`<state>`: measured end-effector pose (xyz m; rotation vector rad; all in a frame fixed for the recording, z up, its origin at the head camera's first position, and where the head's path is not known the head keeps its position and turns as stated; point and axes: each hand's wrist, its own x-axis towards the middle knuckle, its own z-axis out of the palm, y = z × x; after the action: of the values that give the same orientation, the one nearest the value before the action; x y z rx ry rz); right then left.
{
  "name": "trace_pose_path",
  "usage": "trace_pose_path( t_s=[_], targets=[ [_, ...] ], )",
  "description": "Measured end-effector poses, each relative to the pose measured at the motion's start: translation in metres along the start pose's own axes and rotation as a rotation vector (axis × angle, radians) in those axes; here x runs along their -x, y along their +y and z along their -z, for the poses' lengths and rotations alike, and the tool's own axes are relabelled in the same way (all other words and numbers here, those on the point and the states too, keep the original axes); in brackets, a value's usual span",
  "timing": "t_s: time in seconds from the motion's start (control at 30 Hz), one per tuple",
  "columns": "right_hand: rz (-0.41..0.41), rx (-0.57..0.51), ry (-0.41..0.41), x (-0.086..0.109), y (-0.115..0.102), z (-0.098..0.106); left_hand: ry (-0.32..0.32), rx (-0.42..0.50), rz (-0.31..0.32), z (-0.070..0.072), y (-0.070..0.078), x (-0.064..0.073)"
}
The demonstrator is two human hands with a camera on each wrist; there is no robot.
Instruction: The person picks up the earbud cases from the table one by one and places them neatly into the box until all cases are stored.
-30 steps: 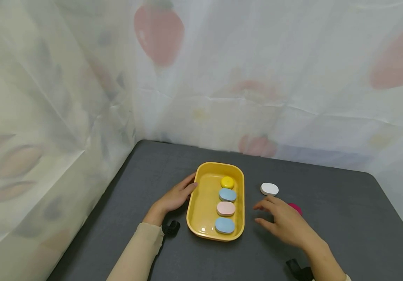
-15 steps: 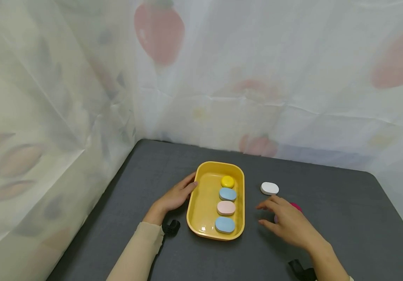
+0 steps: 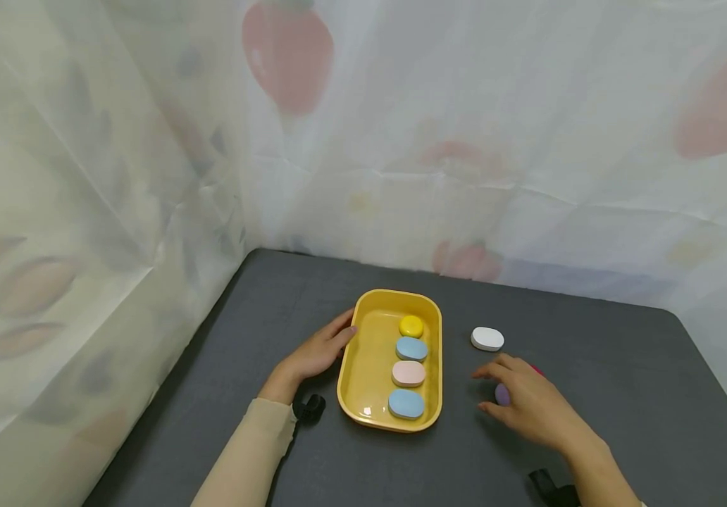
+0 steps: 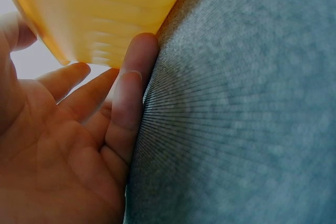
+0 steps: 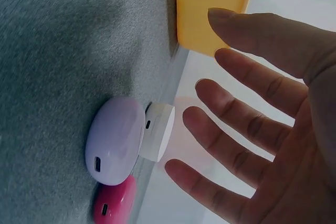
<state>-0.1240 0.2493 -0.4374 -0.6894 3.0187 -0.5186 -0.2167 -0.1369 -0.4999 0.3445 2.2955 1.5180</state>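
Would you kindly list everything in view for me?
Table: 1, dark grey, underneath
Printed curtain: count unclear, whitish, behind and left
Tray: 1, yellow, on the table
Round case: 1, yellow, tray's far right
Blue oval cases: 2, blue, in the tray
Pink oval case: 1, pink, between those
White earbud case: 1, white, right of the tray
Lavender earbud case: 1, lavender, nearer the person than the white
Magenta earbud case: 1, magenta, beside the lavender case
Wrist gear: 2, black, one per wrist
Sleeves: 2, beige, the right barely showing
Left hand: 1, bare, gripping the tray's left side
Right hand: 1, bare, near the lavender case
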Motion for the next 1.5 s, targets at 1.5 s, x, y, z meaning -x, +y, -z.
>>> trace_pose_path(
  t_s=[1.5],
  targets=[
    [-0.115,0.045,-0.037,0.016,0.027,-0.003,-0.008,-0.006,0.004,0.001,-0.002,-0.002]
  ],
)
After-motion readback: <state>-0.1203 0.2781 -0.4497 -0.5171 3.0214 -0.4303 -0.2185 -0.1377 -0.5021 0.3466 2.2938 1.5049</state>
